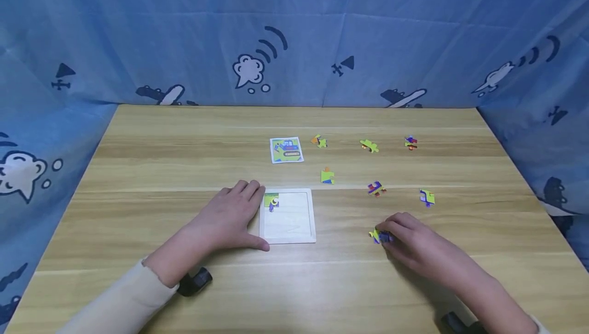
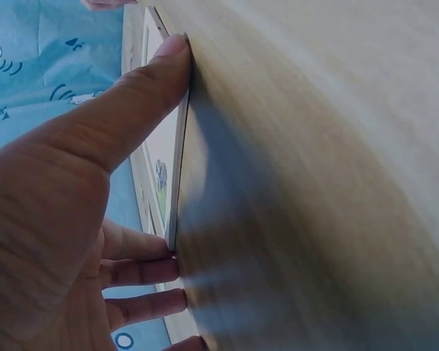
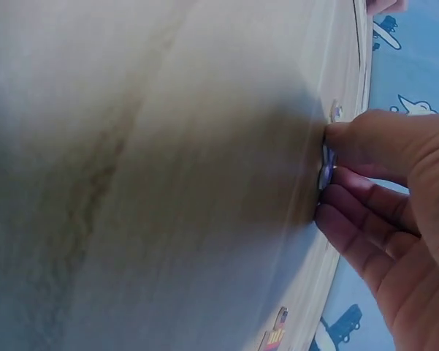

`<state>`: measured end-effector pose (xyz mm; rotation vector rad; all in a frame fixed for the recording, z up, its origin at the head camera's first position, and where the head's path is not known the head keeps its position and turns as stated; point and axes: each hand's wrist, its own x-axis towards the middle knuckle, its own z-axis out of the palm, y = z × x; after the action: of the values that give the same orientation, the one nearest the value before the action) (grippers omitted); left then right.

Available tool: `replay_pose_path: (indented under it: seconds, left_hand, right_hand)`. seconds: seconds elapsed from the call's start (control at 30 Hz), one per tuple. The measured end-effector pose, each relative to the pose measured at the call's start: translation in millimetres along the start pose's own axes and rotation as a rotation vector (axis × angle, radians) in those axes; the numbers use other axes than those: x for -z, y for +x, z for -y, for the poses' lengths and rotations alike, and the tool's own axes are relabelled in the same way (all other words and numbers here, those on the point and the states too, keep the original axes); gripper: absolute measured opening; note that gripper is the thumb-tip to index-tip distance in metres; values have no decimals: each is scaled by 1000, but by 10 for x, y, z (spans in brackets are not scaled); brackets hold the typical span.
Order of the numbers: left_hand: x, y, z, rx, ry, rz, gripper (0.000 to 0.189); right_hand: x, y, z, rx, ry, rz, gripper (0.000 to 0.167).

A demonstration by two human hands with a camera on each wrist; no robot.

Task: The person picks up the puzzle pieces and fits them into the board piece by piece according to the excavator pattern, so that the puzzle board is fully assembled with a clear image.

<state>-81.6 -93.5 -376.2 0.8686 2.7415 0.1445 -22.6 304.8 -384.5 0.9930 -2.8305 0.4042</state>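
My left hand (image 1: 232, 216) lies spread along the left side of a square puzzle tray (image 1: 313, 221). Its thumb (image 2: 142, 99) touches the tray's near edge, and the forefinger reaches the far left corner. One green puzzle piece (image 1: 269, 200) with a dark knob sits in the tray's upper left corner. To the right of the tray, my right hand (image 1: 414, 244) pinches a green and blue puzzle piece (image 1: 376, 235) between thumb and fingers, low over the table. In the right wrist view the fingertips cover most of that piece (image 3: 326, 167).
A picture card (image 1: 287, 150) of a blue digger lies behind the tray. Several loose pieces are spread to the right, among them a green one (image 1: 327, 176), a striped one (image 1: 376, 188) and a yellow-green one (image 1: 427, 197). A blue curtain (image 1: 294, 32) hangs behind the wooden table.
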Motion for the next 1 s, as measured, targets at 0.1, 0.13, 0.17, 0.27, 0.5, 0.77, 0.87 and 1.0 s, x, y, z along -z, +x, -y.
replay_pose_path:
  seconds: [0.1,0.13,0.17,0.27,0.5,0.77,0.87,1.0]
  left_hand:
    - [-9,-4,6,4,1,-5,122]
    - [-13,-4,9,4,1,-6,122]
    - [-18,-6,12,5,2,-7,123]
    - [-28,-11,20,14,-3,-2,123]
    - [-38,-13,22,7,-32,-1,122]
    - [-42,-11,9,17,-63,-6,121]
    - [-41,-12,10,13,-66,-10,120]
    - [-39,-15,17,18,-68,-6,120]
  right_hand:
    - [7,37,16,-12,0,11,36]
    - [10,56,22,-15,6,16,35]
    - [12,80,32,-21,8,23,34]
    - [11,176,59,-27,35,53,30]
    - [12,520,151,-24,54,98,25]
    - [-10,976,369,-29,135,139,23]
    - [-41,1129,432,-14,151,151,22]
    - [-101,1314,506,0,141,202,27]
